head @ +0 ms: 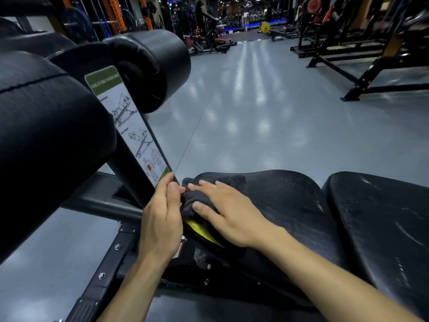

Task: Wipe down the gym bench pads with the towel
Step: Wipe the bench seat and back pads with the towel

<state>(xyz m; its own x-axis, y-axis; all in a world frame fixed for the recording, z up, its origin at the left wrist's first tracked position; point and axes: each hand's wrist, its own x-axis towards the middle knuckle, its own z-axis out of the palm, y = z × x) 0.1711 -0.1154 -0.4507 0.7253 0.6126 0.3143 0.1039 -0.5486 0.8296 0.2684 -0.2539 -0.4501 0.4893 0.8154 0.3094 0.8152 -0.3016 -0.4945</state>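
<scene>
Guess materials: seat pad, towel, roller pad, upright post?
Seat pad: black vinyl or faux leather, semi-gloss, scuffed with pale streaks.
Towel: dark grey terry or microfibre, matte, fuzzy, bunched under the right hand.
Roller pad: likely foam under smooth black vinyl, puckered at the end.
Upright post: probably black painted steel, carrying a printed label.

Two hands [162, 219] [232, 212] — one towel [192, 201], two bench pads [290, 205] [383, 224].

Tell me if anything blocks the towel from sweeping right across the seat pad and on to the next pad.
Nothing visible does. The right hand presses the dark towel flat at the left end of the seat pad, whose surface lies bare to the right. Only a narrow gap separates it from the next pad. The left hand sits left of the towel, against the instruction label.
</scene>
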